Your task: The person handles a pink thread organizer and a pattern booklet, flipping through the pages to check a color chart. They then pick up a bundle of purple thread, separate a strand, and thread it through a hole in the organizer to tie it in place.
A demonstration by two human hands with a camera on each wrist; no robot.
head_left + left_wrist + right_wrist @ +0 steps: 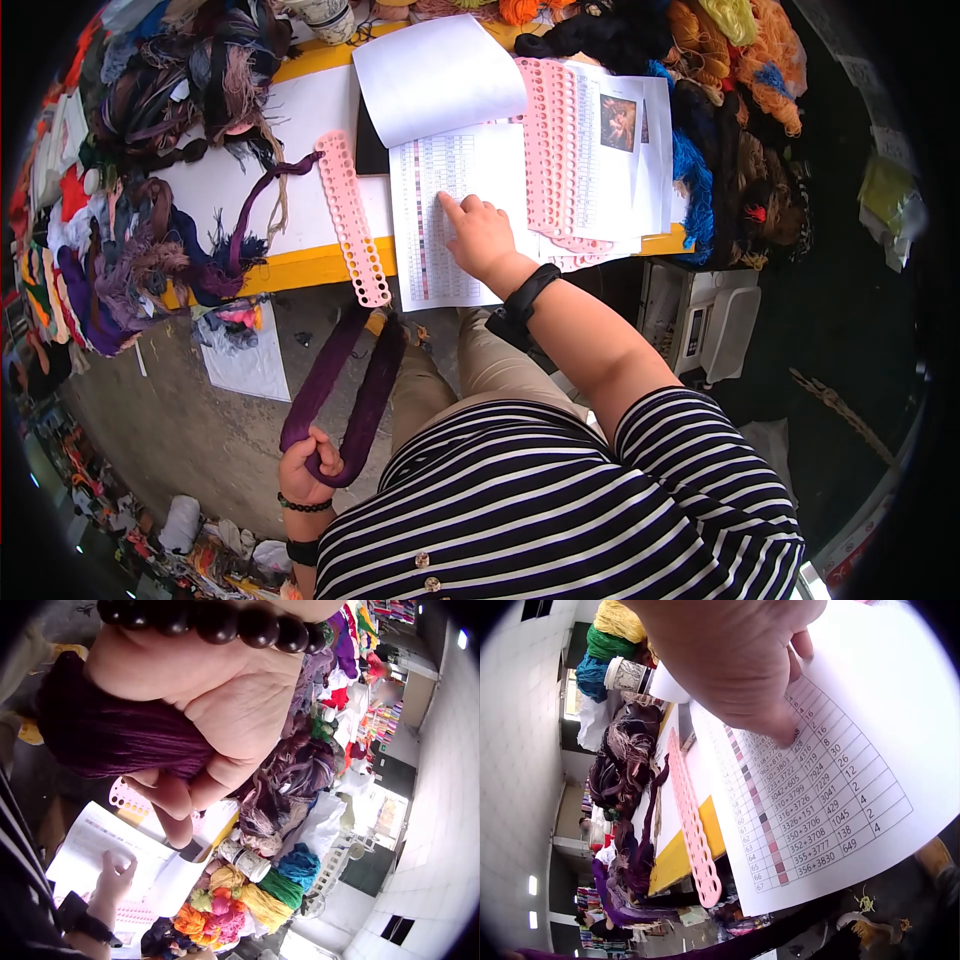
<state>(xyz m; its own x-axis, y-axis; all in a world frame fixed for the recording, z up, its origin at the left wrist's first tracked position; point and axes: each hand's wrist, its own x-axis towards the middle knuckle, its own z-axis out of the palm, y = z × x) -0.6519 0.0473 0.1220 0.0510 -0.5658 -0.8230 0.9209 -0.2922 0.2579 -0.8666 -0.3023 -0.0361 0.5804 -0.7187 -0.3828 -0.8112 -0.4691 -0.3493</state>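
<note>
My left hand (305, 466) grips the lower end of a dark purple skein of thread (323, 385), which hangs as a long loop in front of the table. In the left wrist view, the fingers curl round the purple bundle (112, 727). My right hand (482, 238) rests on a printed colour chart (420, 280), its index finger extended onto the rows. Colour swatches and number columns show on the chart (810, 847) in the right wrist view. Left of the chart lies a pink thread card (350, 215) with rows of holes, a purple strand (250, 205) tied at its top.
Piles of dark skeins (190, 80) cover the table's left side; orange yarn (770, 60) and blue yarn (693, 185) lie at right. More pink hole cards (548, 140) sit beside the chart, under a turned-up page (435, 80). The yellow table edge (290, 268) runs along the front.
</note>
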